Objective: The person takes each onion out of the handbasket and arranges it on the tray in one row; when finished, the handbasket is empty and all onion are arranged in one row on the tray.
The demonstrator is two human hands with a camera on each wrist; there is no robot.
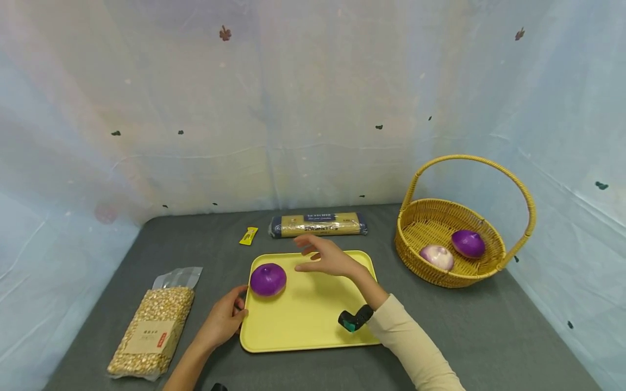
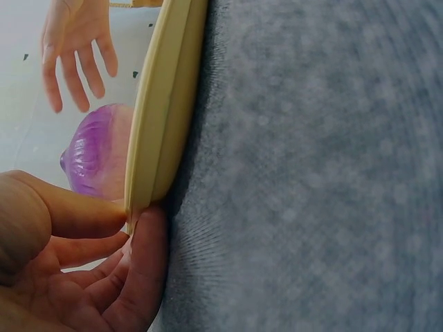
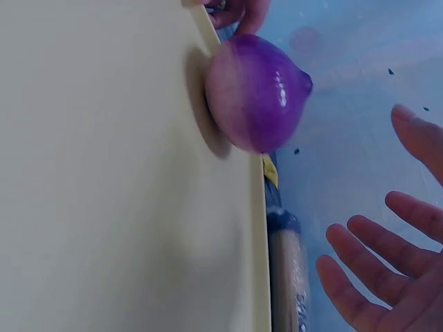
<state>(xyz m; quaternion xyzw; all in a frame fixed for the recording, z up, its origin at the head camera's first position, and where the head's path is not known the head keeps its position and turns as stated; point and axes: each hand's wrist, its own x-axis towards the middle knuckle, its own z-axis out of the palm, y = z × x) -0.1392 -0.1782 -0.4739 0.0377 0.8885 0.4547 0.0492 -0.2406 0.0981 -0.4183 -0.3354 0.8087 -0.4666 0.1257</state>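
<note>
A purple onion (image 1: pixel 268 279) sits at the far left of a yellow tray (image 1: pixel 313 331). At the tray's left edge, my left hand (image 1: pixel 226 319) pinches the rim; the left wrist view shows the thumb on the rim and fingers against its outer side. Over the tray, to the right of the onion, hovers my right hand (image 1: pixel 330 256), fingers spread and apart from it. In the right wrist view the onion (image 3: pixel 256 93) rests alone on the tray, with the right-hand fingers (image 3: pixel 374 263) holding nothing.
A wicker basket (image 1: pixel 406 250) at the right holds a purple onion (image 1: pixel 468 244) and a paler onion (image 1: pixel 437 257). Behind the tray lie a spaghetti pack (image 1: pixel 318 225) and a small yellow packet (image 1: pixel 249 235). A clear bag of pale kernels (image 1: pixel 151 326) lies at the left.
</note>
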